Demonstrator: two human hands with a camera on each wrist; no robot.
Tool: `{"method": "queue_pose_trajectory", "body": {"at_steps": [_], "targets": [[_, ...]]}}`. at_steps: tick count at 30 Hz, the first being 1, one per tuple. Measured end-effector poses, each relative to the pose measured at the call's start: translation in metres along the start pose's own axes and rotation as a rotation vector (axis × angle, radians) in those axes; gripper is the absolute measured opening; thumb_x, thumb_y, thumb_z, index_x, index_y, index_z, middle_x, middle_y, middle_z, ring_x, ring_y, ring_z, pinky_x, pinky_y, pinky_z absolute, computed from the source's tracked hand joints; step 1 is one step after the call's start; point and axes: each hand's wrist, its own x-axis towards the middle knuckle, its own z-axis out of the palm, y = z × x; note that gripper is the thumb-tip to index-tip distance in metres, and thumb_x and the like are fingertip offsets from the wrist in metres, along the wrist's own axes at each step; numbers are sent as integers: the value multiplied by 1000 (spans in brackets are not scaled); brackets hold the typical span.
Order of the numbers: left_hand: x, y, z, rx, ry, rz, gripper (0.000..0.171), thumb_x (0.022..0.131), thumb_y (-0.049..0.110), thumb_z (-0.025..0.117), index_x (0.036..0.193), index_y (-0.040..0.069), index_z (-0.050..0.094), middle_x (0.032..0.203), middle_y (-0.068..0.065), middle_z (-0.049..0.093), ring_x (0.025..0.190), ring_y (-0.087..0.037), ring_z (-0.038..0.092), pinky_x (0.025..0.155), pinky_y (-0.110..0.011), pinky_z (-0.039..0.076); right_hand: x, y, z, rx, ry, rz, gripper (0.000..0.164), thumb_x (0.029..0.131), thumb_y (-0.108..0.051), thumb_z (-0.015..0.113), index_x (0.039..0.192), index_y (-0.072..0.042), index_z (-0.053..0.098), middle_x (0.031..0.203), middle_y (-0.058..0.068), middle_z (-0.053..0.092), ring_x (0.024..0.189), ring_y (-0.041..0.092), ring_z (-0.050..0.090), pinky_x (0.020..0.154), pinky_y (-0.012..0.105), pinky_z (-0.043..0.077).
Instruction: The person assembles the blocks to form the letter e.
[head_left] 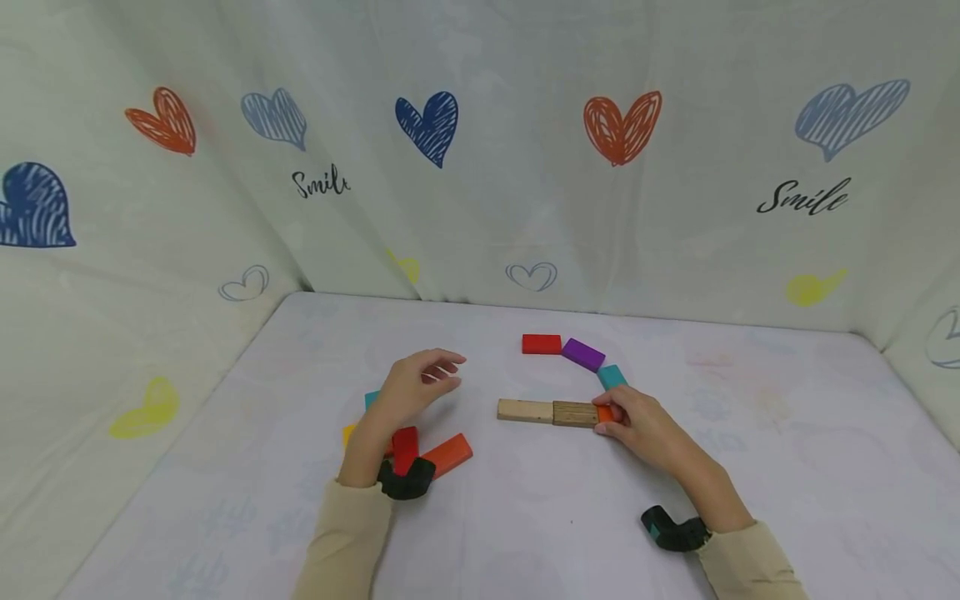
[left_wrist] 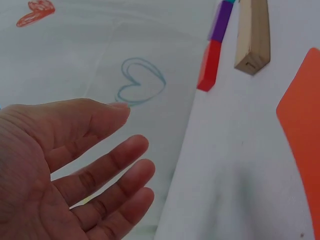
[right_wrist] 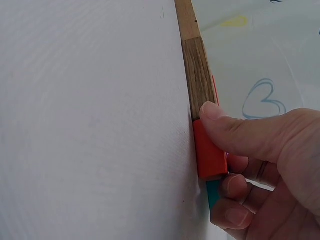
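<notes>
Right hand (head_left: 637, 425) is right of centre in the head view, pinching the orange block (right_wrist: 210, 155) between thumb and fingers. The right wrist view shows that block end to end with a dark wood block (head_left: 575, 414), and a pale wood block (head_left: 525, 411) carries the line on to the left, pretty much mid-frame. Just above that hand there's a teal block (head_left: 612, 377), partly covered by the fingers, then a purple block (head_left: 583, 355) and a red block (head_left: 542, 344), kinda curving up and left.

Left hand (head_left: 416, 383) hangs left of centre, fingers loosely spread and a bit bent, thumb well apart from them in the left wrist view. Its forearm crosses in front of a loose bunch at lower left of centre: second orange block (head_left: 450, 455), second red block (head_left: 406, 450), plus bits of a yellow block (head_left: 348, 434) and another teal one (head_left: 371, 399), mostly hidden. All on a white-covered table (head_left: 525, 533), with a heart-print cloth (head_left: 510, 183) filling the upper half.
</notes>
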Motion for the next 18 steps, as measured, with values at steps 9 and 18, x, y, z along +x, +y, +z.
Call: {"method": "queue_pose_trajectory", "body": {"at_steps": [9,18], "targets": [[-7,-24,-24,3,30,-77,32,88,10,61,121,6,59,112,-15,62,102,-26,56,90,-43,46,1,1,0,-1,-2,6,30,80,-10,71,107,-1,61,74,0,42,70,11,40,58,20,34],[-14,-44,-38,19,33,-215,33,90,9,58,123,6,56,119,-16,58,107,-30,51,93,-44,44,1,-1,-1,-4,-12,22,31,80,-11,70,108,-1,61,75,0,42,71,12,40,58,20,35]]}}
